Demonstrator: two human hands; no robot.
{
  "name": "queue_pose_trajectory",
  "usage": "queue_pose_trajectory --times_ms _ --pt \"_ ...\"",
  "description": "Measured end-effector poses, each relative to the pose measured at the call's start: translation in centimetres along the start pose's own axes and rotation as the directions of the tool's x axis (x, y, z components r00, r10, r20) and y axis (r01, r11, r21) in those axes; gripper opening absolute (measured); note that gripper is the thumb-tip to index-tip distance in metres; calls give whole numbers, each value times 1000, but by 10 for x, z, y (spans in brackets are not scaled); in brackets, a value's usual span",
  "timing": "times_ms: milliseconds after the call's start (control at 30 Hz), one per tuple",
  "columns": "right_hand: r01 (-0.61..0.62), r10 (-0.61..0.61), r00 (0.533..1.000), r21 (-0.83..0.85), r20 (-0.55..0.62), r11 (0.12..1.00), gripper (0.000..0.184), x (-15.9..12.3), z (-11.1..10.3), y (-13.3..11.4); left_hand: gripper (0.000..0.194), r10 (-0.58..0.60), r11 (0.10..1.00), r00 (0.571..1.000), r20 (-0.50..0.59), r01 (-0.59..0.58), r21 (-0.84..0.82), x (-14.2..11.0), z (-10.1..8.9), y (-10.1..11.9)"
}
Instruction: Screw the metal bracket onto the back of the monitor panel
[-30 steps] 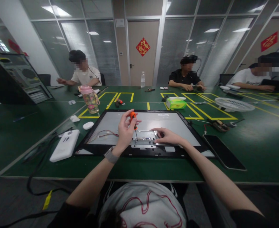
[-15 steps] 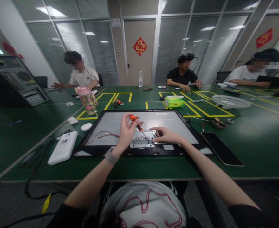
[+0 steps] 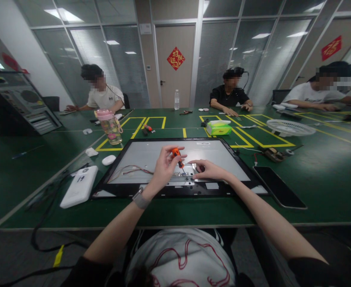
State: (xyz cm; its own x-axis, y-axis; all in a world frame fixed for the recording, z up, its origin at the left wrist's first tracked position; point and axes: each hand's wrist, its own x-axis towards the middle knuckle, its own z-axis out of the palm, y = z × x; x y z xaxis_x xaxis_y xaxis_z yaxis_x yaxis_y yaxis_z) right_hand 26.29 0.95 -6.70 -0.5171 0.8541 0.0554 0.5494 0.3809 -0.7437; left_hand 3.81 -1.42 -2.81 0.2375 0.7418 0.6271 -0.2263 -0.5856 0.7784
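Pinched in the left hand (image 3: 164,166), an orange-and-black screwdriver (image 3: 176,153) points down at a silver metal bracket (image 3: 180,183) on the near part of a flat, black-framed grey panel (image 3: 151,152). Right hand (image 3: 210,170) curls by the bracket's right end; I cannot tell its hold. Far left stands a pink-lidded clear bottle (image 3: 111,128).

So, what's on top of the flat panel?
A metal bracket, thin wires and a label. The left hand, holding an orange screwdriver, hides where the wires lead and part of the bracket.
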Motion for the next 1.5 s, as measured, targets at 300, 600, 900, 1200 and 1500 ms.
queue_pose_trajectory --times_ms 300,600,900,1200,1500 --pt "-5 5 1000 4 2 1000 70 1 0 0 20 82 982 996 -18 -78 174 -1 -2 0" --pt "-13 13 1000 -10 4 1000 70 -2 -2 -5 25 107 945 992 -66 -81 318 -1 -7 4" --pt "-4 5 1000 -22 11 1000 69 -2 -2 -5 16 201 900 965 -166 -115 420 -1 -11 3" --pt "3 -3 1000 -24 12 1000 71 0 -1 2 24 160 934 982 -106 -115 338 1 -13 2" --pt "0 0 1000 -11 8 1000 69 -2 -2 -2 28 56 976 990 -126 -28 214 2 -13 0"
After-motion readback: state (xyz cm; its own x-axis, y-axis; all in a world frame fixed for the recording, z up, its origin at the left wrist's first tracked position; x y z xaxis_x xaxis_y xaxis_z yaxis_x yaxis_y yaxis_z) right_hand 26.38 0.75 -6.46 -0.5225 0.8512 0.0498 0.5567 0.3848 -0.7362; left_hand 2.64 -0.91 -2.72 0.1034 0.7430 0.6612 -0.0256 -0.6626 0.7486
